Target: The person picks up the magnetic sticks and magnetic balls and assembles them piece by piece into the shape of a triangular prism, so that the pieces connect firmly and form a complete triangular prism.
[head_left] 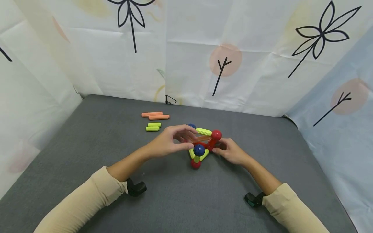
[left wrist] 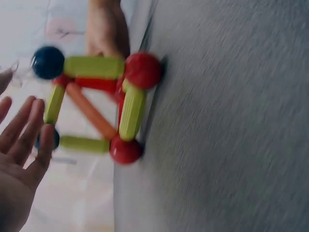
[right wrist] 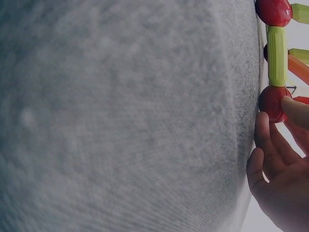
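A frame of balls and coloured rods stands on the grey table: a blue ball [head_left: 199, 150] at the front, a red ball [head_left: 196, 163] below it, another red ball [head_left: 216, 135] at upper right. Lime rods [head_left: 204, 131], a diagonal orange rod [left wrist: 91, 110] and red rods join the balls. At the frame's right side, my right hand [head_left: 231, 151] pinches a low red ball [right wrist: 273, 104] between thumb and fingers. My left hand [head_left: 172, 139] hovers at the left, fingers loosely extended and holding nothing; in the head view it partly hides the frame's far left corner.
Two loose orange rods [head_left: 158, 117] and two short lime rods [head_left: 152, 128] lie behind and left of the left hand. White printed cloth [head_left: 189, 64] hangs along the table's back and sides. A black wrist device [head_left: 136, 188] sits on each wrist.
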The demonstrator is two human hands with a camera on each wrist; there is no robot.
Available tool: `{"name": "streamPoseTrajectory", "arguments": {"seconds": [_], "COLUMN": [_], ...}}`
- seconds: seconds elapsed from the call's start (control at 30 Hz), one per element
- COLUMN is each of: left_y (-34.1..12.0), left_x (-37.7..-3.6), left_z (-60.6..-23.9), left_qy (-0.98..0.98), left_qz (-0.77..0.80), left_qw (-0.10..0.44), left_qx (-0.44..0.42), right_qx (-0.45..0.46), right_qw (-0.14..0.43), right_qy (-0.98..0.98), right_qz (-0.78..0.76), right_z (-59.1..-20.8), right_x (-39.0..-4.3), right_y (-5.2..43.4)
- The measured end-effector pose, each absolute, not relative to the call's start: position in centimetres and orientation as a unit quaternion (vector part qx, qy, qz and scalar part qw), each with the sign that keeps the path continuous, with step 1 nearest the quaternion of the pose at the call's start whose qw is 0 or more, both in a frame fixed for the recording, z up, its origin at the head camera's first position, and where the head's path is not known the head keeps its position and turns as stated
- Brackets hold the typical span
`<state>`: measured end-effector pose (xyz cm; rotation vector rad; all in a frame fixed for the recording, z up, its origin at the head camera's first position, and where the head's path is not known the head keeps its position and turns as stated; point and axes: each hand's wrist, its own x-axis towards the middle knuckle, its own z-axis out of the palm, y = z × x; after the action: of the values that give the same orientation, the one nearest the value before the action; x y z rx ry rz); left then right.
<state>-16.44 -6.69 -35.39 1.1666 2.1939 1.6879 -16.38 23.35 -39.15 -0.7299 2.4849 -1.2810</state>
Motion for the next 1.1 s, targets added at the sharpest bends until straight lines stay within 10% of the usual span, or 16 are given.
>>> {"name": "streamPoseTrajectory", "arguments": {"seconds": [0.23, 1.1], "left_y": [-11.0, -13.7], "left_x": [-20.8, -26.3], "left_z": [-36.3, -38.8], "left_qy": [0.826, 0.944], "left_qz": [0.506, 0.304], "left_qw": [-0.036, -0.004], "left_qx": [0.246, 0.128], "right_qx": [-0.246, -0.232], "right_qw": [0.13, 0.135], "right_qy": [0.854, 0.86], "right_qz": [-0.44, -0.434], "right_z": [-39.1, -38.8], "right_x": [-16.3, -16.2], "right_y": [23.4, 23.2]}}
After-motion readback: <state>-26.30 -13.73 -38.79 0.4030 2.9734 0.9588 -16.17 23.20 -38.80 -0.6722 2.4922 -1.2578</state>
